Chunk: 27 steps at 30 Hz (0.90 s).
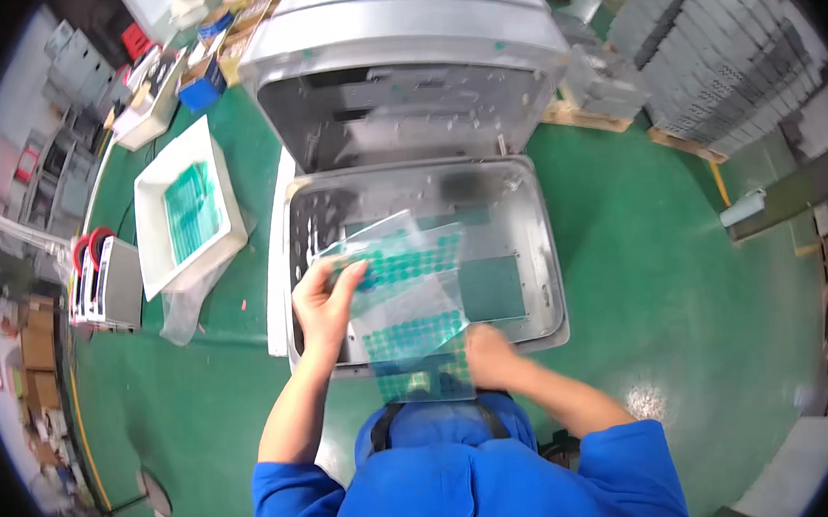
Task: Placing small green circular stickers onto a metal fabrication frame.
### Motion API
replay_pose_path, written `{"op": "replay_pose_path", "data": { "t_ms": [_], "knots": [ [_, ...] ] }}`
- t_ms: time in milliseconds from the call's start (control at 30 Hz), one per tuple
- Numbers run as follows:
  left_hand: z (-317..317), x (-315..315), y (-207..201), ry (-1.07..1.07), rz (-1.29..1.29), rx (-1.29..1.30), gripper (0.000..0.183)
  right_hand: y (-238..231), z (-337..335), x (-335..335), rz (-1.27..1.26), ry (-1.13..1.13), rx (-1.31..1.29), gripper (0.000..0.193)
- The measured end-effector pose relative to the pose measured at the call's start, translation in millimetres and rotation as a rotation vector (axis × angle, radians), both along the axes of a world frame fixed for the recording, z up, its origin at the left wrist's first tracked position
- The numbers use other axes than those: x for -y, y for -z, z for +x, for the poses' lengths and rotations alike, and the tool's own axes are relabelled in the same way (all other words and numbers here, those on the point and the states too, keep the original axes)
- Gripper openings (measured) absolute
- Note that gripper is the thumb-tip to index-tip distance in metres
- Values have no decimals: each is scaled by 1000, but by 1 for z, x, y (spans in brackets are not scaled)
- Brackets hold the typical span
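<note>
My left hand [320, 310] is closed on clear film sheets printed with rows of green dots, its thumb on top near their left edge. The upper film sheet [419, 263] is tilted over the open grey metal case. Below it, more dotted film [424, 379] overlaps and reaches down in front of my body; I cannot tell how many sheets there are. At the right edge of this lower film is my right hand [492, 355], blurred, with its fingers not readable. A dark green square piece [491, 288] lies inside the case [555, 267], to the right of the sheets.
The case's raised lid [407, 40] stands behind it. To the left, a white bin [239, 229] holds green sheets, beside a grey power-supply-like box [117, 287] with red-handled tools. Stacked grey panels [723, 49] stand on a pallet at the far right. The floor is green.
</note>
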<state>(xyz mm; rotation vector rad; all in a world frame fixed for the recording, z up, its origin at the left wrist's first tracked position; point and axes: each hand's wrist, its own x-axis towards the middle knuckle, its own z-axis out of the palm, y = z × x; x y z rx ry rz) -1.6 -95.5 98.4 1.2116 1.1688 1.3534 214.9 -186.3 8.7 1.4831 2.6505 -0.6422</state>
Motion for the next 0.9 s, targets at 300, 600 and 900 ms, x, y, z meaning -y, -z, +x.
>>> {"op": "replay_pose_path", "data": {
  "t_ms": [300,600,900],
  "knots": [
    [56,-23,41,118,-82,-141,10,-110,40,-121,306,254,-765,25],
    [52,-37,62,94,-114,-321,10,-42,19,-153,-416,440,-1008,11],
    [34,-42,87,107,-264,-274,11,-11,-9,-149,-289,532,-1020,9]
  ]
}}
